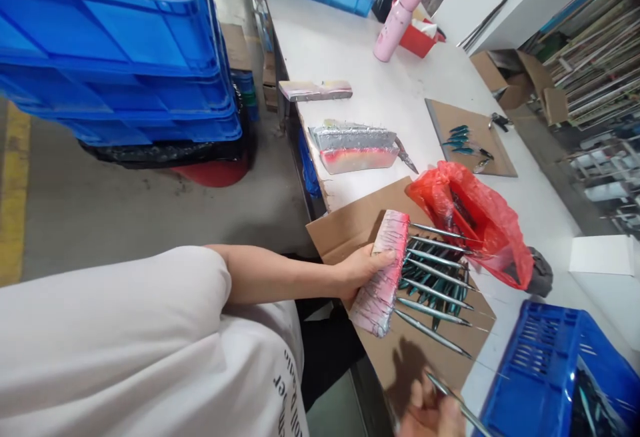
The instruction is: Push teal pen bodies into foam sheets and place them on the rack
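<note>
Several slim spindles jutted from the pink block, clamped by the left hand over the cardboard's near edge. Right hand, fingers curled, pinched another spindle by its near right corner. Main risk was wrist tilt snagging tips on the red bag.

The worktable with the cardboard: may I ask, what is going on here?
One person's left hand holds a pink-and-white block, with a row of slender metallic-teal spindles sticking out from its edge. The right hand holds a single similar spindle, apart from the block. Dark teal spindles lie piled on the cardboard sheet beneath the row. An open red plastic bag lies beside the pile, and a blue basket stands nearby.
</note>
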Motion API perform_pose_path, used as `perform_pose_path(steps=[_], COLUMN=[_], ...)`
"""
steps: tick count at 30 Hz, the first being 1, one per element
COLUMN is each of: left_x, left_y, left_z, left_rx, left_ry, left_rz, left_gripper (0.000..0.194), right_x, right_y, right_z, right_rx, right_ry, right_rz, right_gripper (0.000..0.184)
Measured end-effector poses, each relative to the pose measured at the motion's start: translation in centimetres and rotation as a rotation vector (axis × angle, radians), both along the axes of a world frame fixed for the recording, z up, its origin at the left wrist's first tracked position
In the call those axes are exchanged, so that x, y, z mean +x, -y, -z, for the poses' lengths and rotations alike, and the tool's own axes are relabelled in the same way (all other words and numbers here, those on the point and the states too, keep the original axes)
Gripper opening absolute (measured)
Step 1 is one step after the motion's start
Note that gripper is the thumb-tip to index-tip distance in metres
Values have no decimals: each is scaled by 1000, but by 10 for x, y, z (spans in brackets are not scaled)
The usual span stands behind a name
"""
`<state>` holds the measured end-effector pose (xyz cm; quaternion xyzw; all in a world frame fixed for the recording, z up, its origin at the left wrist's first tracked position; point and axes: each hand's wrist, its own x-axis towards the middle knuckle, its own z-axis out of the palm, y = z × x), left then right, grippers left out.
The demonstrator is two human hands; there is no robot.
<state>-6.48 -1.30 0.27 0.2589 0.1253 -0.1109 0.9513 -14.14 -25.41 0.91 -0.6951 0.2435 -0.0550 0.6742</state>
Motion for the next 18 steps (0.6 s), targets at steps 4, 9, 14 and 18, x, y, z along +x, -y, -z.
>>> perform_pose_path(steps=[4, 9, 14, 18], left_x=[0, -2, -3, -2], left_y=[1, 1, 1, 1], left_z=[0, -2, -3, -2], left_rx=[37, 63, 68, 70], left_ry=[-12, -17, -19, -19], left_rz=[-9, -5, -1, -9], left_gripper=[46, 42, 42, 44], right_x=[-5, -1, -1, -2], right_y=[-86, -111, -107, -108], right_z=[7, 9, 7, 6], right_rx=[337, 361, 353, 359], right_ry=[112, 126, 101, 86], right_rz=[95, 122, 142, 166], right_gripper=[12, 13, 13, 13])
